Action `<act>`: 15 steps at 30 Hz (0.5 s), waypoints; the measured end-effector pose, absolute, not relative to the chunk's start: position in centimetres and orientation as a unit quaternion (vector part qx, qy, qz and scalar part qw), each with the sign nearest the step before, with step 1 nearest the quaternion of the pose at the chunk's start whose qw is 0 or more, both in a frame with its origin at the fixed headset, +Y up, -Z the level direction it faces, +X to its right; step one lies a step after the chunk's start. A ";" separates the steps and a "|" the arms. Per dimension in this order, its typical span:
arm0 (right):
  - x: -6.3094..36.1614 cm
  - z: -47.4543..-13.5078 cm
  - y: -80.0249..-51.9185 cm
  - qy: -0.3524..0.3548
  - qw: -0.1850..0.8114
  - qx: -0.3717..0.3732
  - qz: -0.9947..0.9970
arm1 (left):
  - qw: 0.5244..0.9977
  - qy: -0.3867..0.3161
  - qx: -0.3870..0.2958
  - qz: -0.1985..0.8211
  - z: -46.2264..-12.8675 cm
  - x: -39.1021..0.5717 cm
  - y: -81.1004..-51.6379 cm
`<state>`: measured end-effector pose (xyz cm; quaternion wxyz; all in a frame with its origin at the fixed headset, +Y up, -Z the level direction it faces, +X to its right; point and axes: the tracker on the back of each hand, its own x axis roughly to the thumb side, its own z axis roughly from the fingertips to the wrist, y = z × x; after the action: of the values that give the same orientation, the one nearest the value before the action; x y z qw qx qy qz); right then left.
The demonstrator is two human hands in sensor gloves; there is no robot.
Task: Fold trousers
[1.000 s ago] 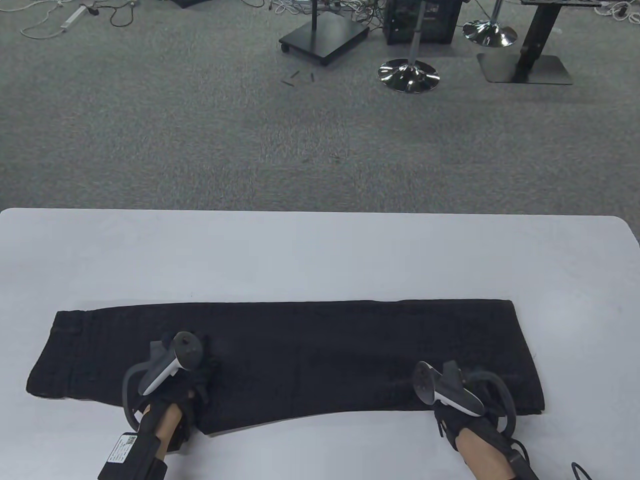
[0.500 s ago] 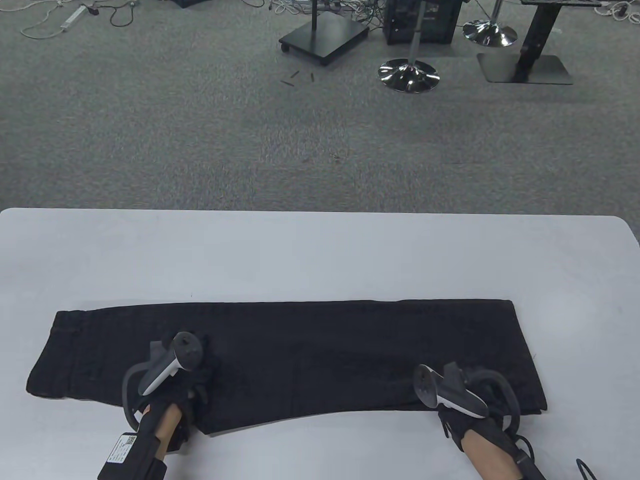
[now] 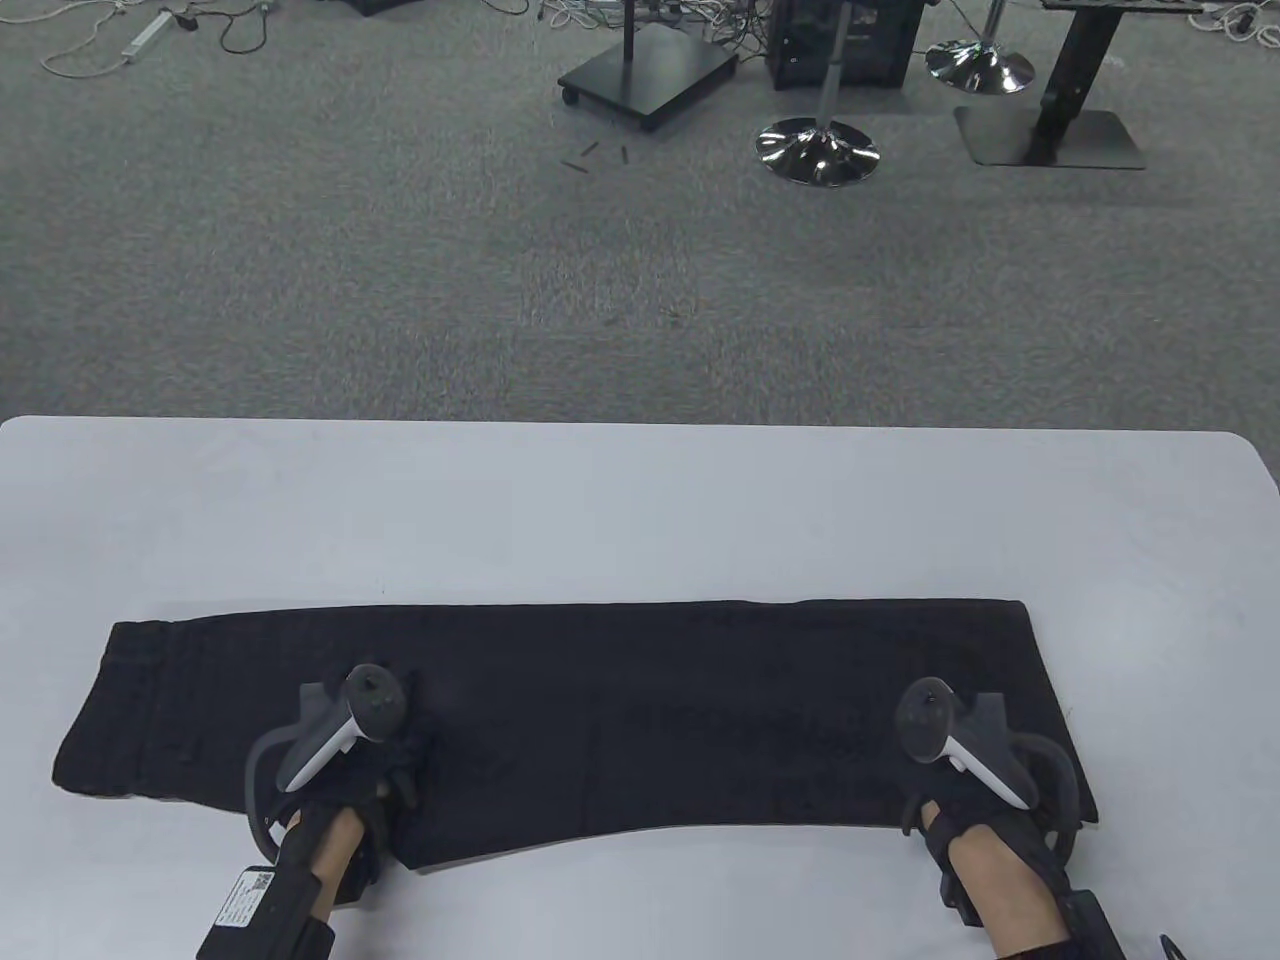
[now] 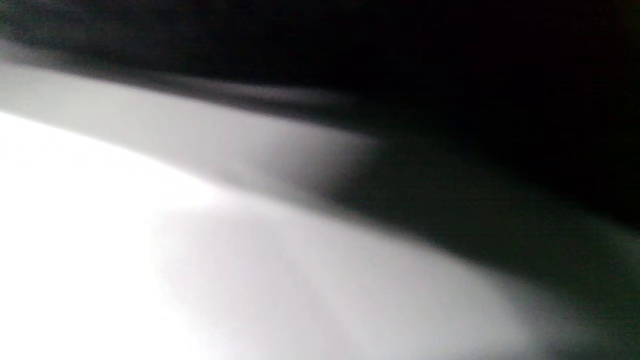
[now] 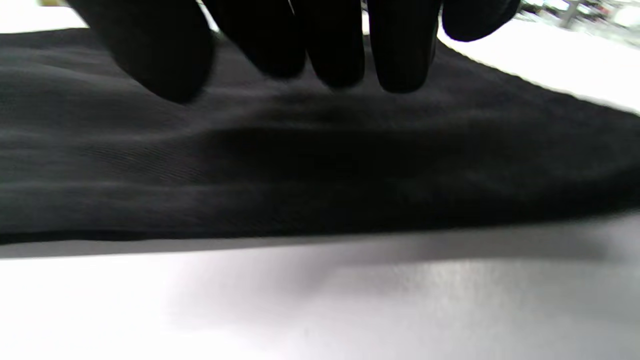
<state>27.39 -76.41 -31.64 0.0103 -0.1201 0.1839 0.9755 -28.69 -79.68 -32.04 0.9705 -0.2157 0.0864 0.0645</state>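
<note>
Black trousers [image 3: 580, 715] lie flat, folded lengthwise into one long strip along the near edge of the white worktop [image 3: 640, 510], waistband toward the left edge, leg ends toward the right edge. Left hand [image 3: 370, 770] rests on the trousers near the waist end, at their near edge; fingers hidden under the tracker [image 3: 345, 725], so whether they grip cloth can't be told. Left wrist view is blurred, only dark cloth and bright worktop. Right hand [image 3: 975, 790] lies on the leg end near the right; its fingers [image 5: 400, 45] extended side by side, tips pressing down on the cloth, nothing pinched.
</note>
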 end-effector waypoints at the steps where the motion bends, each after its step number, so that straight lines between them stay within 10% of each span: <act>1: 27.9 -31.9 -76.8 0.194 0.026 -0.137 0.971 | 0.970 0.086 -0.216 0.065 -32.0 -28.7 -79.7; 15: 33.5 -35.5 -78.9 0.176 0.166 -0.354 0.904 | 0.970 0.086 -0.217 0.071 -32.0 -28.7 -79.8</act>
<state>33.50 -78.86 -35.51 0.1659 -0.3537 0.1757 0.9036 -28.72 -79.79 -32.00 0.9698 -0.2171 0.0859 0.0708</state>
